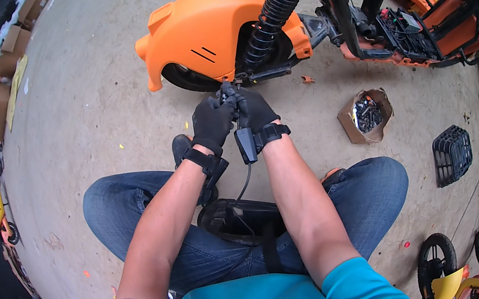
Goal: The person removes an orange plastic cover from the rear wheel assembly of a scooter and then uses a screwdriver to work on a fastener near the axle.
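Note:
Both hands wear black gloves and meet at the lower edge of an orange rear fender on a scooter. My left hand is closed, its fingers curled round something small and dark that I cannot make out. Against it, my right hand is closed too, fingertips pinched beside the lower end of the fender; what they grip is hidden. A black coil spring shock absorber rises just beyond the hands. Under the fender shows part of a black tyre. A black box with a cable hangs by my right wrist.
An open cardboard box of small dark parts stands to the right, with a black plastic crate beyond it. The scooter's frame extends to the far right. Yellow scooters stand at the lower right. A small orange piece lies on the floor.

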